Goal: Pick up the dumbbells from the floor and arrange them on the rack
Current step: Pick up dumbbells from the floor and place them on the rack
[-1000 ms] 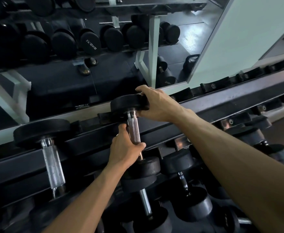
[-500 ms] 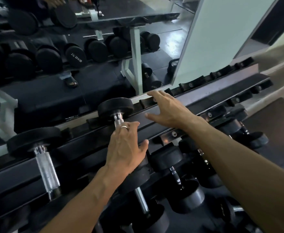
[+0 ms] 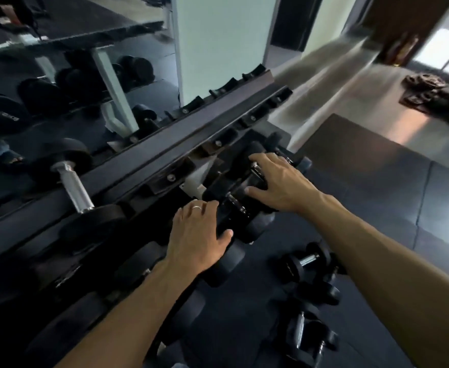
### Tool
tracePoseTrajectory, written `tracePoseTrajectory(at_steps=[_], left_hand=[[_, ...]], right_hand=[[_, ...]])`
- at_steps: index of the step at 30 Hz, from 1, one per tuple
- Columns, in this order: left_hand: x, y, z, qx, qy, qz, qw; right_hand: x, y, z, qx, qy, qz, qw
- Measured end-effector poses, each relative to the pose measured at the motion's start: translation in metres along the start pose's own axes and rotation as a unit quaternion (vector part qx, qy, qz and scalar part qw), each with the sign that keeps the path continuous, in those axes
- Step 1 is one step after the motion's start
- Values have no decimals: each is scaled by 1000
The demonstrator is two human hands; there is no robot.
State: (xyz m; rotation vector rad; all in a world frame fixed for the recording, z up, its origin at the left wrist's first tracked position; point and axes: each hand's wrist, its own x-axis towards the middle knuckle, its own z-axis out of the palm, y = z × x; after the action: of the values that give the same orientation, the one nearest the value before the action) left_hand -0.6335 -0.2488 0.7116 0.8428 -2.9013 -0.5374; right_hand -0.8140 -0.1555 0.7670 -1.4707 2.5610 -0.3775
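The black dumbbell rack (image 3: pixel 165 147) runs diagonally from lower left to upper right. On its top tier lies a black dumbbell with a chrome handle (image 3: pixel 72 183), and neither hand touches it. My left hand (image 3: pixel 199 235), wearing a ring, rests with loose fingers on a dark dumbbell (image 3: pixel 228 261) on the lower tier. My right hand (image 3: pixel 279 181) lies spread over the dumbbells (image 3: pixel 234 205) further right on that tier. Two small dumbbells (image 3: pixel 305 261) (image 3: pixel 301 330) lie on the floor below my right forearm.
A mirror (image 3: pixel 72 75) behind the rack reflects another rack with dumbbells. Empty cradles (image 3: pixel 252 118) line the top tier to the right. Dark rubber mats (image 3: pixel 377 195) cover the floor. Weight plates (image 3: pixel 425 87) lie stacked at the far right by a bright doorway.
Both hands have left the top-tier dumbbell, which stays on the rack, and have moved down and right to the lower tier. The view has swung to the right.
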Motion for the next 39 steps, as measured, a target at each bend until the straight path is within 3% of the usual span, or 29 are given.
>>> tracePoseTrajectory(at_steps=[9, 18, 23, 30, 35, 39], left_hand=[[-60, 145, 79, -43, -104, 106, 988], [-54, 233, 197, -9, -231, 185, 955], [-41, 249, 289, -11, -303, 197, 932], [-47, 232, 418, 1, -354, 180, 918], [-50, 221, 538, -4, -379, 116, 918], [-48, 201, 641, -34, -357, 43, 933]], right_hand=[[-191, 124, -12, 3, -15, 171, 985], [-290, 237, 56, 58, -39, 332, 941], [-317, 295, 128, 81, -73, 401, 910], [-345, 359, 250, 114, -122, 412, 896], [-351, 414, 362, 151, -148, 398, 893], [-335, 456, 461, 164, -167, 357, 904]])
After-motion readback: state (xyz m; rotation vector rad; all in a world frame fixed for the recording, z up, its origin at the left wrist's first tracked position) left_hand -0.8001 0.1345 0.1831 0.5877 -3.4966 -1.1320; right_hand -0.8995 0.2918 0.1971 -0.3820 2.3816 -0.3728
